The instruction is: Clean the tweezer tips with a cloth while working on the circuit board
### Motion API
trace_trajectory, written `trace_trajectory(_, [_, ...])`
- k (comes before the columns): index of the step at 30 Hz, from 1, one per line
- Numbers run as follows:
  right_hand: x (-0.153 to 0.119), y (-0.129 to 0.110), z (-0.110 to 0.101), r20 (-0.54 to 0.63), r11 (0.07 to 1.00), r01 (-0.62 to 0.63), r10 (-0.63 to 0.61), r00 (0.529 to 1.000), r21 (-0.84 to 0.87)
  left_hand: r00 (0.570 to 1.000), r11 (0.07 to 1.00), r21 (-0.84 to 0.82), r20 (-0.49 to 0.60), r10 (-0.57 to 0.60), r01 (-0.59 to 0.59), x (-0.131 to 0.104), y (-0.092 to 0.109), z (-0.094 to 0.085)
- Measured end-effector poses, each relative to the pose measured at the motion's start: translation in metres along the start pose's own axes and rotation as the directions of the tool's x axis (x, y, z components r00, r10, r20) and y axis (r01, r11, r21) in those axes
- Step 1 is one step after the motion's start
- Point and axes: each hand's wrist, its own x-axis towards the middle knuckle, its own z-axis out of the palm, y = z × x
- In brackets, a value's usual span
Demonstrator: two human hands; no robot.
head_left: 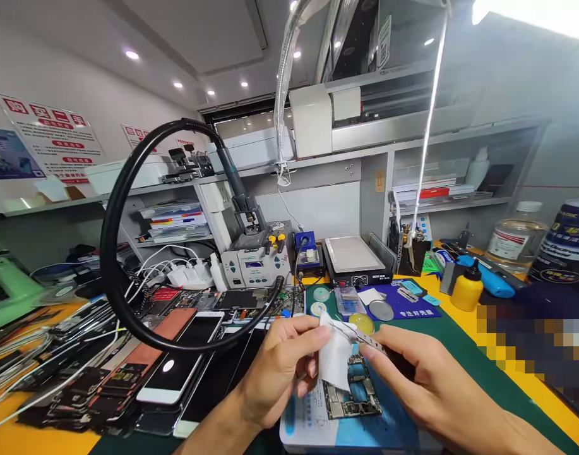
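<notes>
Hands, two: left (282, 363) pinches one white wipe (334, 363); right (412, 373) grips one tweezers (360, 336).

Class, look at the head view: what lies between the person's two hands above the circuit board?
In the head view, a white wipe and metal tweezers bridge the left hand and right hand, above the green circuit board.

1. Bright, even light from recessed ceiling spots (178, 84).
2. Window glare (535, 16) blown out top right.
3. Strong wide-angle bending at edges; shelves (412, 142) curve.
4. Pixelated block (535, 344) masks right side.
5. Shadows soft, focus sharp centrally.
</notes>
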Motion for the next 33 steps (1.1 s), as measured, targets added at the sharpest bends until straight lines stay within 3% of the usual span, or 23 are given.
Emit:
trace_trajectory(9, [-0.004, 0.011, 0.003, -0.068, 0.919, 0.280, -0.309, 0.949, -0.278, 0.999, 0.997, -0.062, 0.030, -0.038, 0.040, -0.003, -0.005, -0.004])
trace_trajectory(16, [-0.002, 0.011, 0.004, -0.098, 0.823, 0.371, -0.451, 0.887, -0.429, 0.999, 0.999, 0.020, -0.012, -0.043, 0.043, -0.006, -0.007, -0.003])
trace_trajectory(25, [-0.005, 0.012, 0.003, -0.109, 0.780, 0.386, -0.495, 0.862, -0.492, 0.994, 0.997, 0.026, -0.079, -0.073, 0.076, -0.005, -0.009, 0.003])
trace_trajectory(30, [-0.004, 0.011, 0.007, -0.110, 0.811, 0.366, -0.459, 0.882, -0.456, 0.998, 0.997, -0.064, -0.028, -0.050, 0.048, -0.005, -0.011, 0.003])
trace_trajectory(33, [-0.002, 0.008, 0.006, -0.133, 0.867, 0.319, -0.393, 0.910, -0.383, 0.998, 0.997, -0.068, -0.055, -0.030, 0.026, -0.004, -0.011, 0.002])
